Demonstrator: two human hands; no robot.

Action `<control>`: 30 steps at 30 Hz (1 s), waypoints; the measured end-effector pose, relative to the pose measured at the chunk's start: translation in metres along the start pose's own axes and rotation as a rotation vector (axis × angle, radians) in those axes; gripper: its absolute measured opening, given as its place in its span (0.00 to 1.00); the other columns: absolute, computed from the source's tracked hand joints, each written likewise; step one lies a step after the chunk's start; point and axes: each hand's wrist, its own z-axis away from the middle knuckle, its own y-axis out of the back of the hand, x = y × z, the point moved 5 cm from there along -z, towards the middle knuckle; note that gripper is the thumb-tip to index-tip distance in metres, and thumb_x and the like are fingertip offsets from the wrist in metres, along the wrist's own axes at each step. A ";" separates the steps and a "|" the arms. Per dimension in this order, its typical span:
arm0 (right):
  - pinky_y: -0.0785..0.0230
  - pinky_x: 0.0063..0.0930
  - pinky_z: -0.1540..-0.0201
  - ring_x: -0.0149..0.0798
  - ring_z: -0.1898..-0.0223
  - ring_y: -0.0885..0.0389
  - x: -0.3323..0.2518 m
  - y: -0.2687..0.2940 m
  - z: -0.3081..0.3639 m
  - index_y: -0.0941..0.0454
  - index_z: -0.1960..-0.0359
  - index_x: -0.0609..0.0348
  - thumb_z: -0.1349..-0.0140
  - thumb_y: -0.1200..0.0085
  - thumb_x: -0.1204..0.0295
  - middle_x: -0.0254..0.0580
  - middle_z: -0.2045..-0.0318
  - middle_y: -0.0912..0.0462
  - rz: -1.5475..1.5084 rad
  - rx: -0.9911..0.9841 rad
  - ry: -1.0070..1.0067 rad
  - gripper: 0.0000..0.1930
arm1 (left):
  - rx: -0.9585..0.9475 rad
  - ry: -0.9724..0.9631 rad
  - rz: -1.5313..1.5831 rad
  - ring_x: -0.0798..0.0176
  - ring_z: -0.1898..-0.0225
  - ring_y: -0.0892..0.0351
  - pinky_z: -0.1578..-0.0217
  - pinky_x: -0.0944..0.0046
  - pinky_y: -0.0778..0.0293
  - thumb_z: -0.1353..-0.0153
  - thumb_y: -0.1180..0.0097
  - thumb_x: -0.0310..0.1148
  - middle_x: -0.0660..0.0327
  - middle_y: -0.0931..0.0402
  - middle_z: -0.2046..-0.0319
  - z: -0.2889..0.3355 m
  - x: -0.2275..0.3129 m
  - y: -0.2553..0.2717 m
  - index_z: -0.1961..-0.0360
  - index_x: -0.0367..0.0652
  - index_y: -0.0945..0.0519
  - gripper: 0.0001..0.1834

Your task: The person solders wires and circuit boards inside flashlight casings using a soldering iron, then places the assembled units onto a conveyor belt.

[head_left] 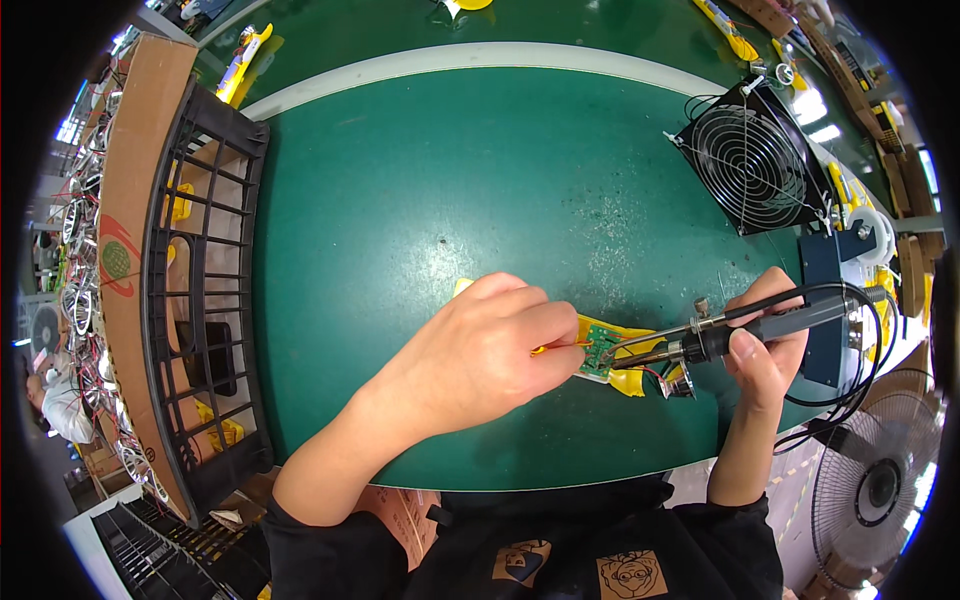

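Note:
My right hand (pixel 762 358) is closed around the dark handle of a soldering iron (pixel 702 345), which has a thin metal tube fixed alongside it. The iron's tip points left and reaches a small green circuit board (pixel 600 346). Yellow plastic housing (pixel 628 384) lies around and under the board. My left hand (pixel 500 345) is closed at the board's left side, its fingertips pinching a thin yellow wire (pixel 541 351). The fingers hide part of the wire and of the housing. A small silver round part (pixel 680 382) hangs on a red wire beside the housing.
A black fan with a wire guard (pixel 750 165) stands at the far right. Behind my right hand are a blue-grey device (pixel 824 300) with a white spool (pixel 878 238) and looping black cable. A black crate (pixel 255 300) holding yellow parts borders the green table's left side.

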 end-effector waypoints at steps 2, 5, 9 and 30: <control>0.49 0.16 0.78 0.24 0.80 0.40 -0.003 -0.003 -0.001 0.34 0.78 0.63 0.64 0.47 0.75 0.37 0.78 0.34 -0.015 0.002 -0.019 0.10 | 0.010 0.002 0.008 0.67 0.78 0.31 0.71 0.67 0.33 0.65 0.41 0.24 0.68 0.33 0.81 0.001 0.000 0.001 0.79 0.44 0.25 0.08; 0.50 0.14 0.84 0.21 0.86 0.42 -0.004 0.000 -0.006 0.35 0.79 0.63 0.60 0.47 0.73 0.35 0.81 0.34 -0.078 0.012 0.017 0.10 | 0.004 0.011 0.009 0.67 0.78 0.31 0.71 0.67 0.33 0.65 0.41 0.25 0.68 0.33 0.81 0.000 -0.001 0.001 0.79 0.45 0.24 0.08; 0.52 0.11 0.90 0.19 0.93 0.45 -0.004 0.008 -0.012 0.37 0.78 0.62 0.56 0.47 0.69 0.32 0.87 0.36 -0.253 0.038 0.038 0.12 | 0.000 0.013 0.003 0.67 0.77 0.30 0.71 0.67 0.33 0.65 0.40 0.25 0.68 0.32 0.80 -0.001 0.000 0.001 0.79 0.45 0.24 0.08; 0.52 0.12 0.87 0.21 0.88 0.42 0.006 0.024 -0.020 0.38 0.70 0.62 0.49 0.52 0.74 0.33 0.83 0.35 -0.444 0.188 0.000 0.08 | 0.103 -0.063 -0.020 0.67 0.78 0.28 0.72 0.67 0.30 0.63 0.38 0.26 0.69 0.29 0.79 0.001 0.007 0.003 0.77 0.46 0.23 0.08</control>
